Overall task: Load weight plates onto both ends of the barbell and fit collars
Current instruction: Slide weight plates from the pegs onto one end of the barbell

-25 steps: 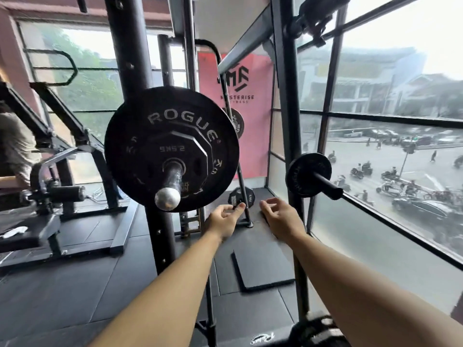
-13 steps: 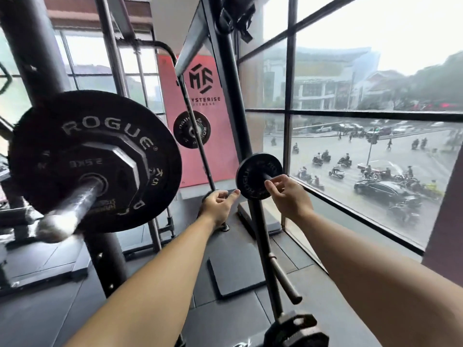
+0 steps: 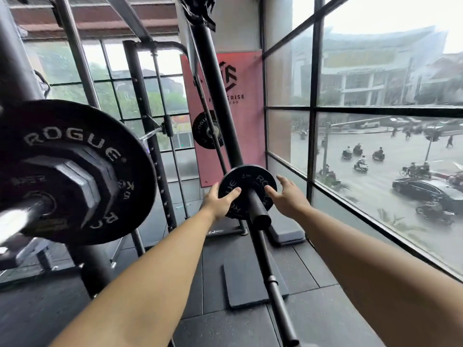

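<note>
Head cam shows our left hand [image 3: 217,202] pinching the small plate's [image 3: 246,182] left rim on its storage peg [image 3: 258,209], thumb across the face; our right hand [image 3: 288,196] is spread, fingertips touching its right side. The loaded barbell end [image 3: 15,217] is blurred, cut off left. Rubber floor [image 3: 250,326], big windows [image 3: 375,146].
</note>
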